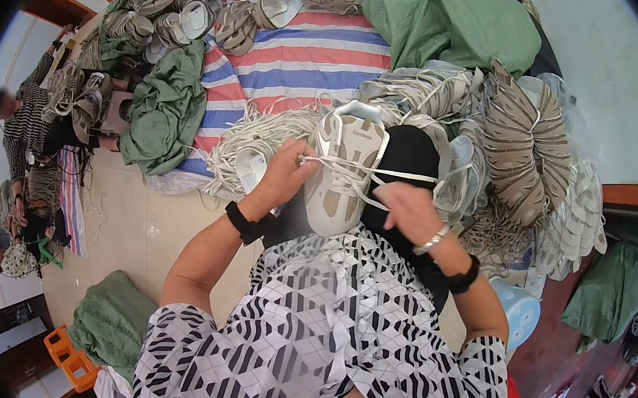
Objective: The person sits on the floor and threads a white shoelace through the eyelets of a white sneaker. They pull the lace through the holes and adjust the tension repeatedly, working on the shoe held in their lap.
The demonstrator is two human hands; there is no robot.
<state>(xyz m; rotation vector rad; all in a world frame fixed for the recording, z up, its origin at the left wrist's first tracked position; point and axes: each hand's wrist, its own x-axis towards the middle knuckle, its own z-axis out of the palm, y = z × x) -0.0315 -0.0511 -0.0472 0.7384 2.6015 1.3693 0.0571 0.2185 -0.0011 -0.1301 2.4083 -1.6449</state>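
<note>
Patterned black-and-white cloth (pixel 335 341) of the person's own top fills the lower frame, closest to the lens, and both forearms rise out of it toward the work.

Far left, another person in a striped top (pixel 25 121) sits among bundles of shoe parts, with an orange crate (pixel 70 359) and a folded green cloth (pixel 113 319) on the tiled floor below. Further in, a crumpled green sheet (pixel 167 109) lies beside a striped blanket (pixel 307 50) strewn with loose soles.

Next comes the left hand (pixel 284 174), wearing a black wrist cuff. Its fingers are pinched shut on the white lace (pixel 353 173), pulling it taut across the shoe. That beige sneaker upper (pixel 343 172) rests on the person's lap over dark fabric, toe pointing down toward the body and tongue away.

Just beside it, the right hand (pixel 410 208) curls its fingers closed around the lace's other run, a bracelet at the wrist.

Judging by its look, the upper is light and soft, likely to fold or twist if gripped by the vamp; steadying it at the eyelet rows seems safest. The lace is thin, limp and probably a little slippery, so a pinch close to its tip gives the best control.

At right, stacked tan insoles (pixel 523 147) and pale soles (pixel 577 218) heap up beside a light blue stool (pixel 518 312).
</note>
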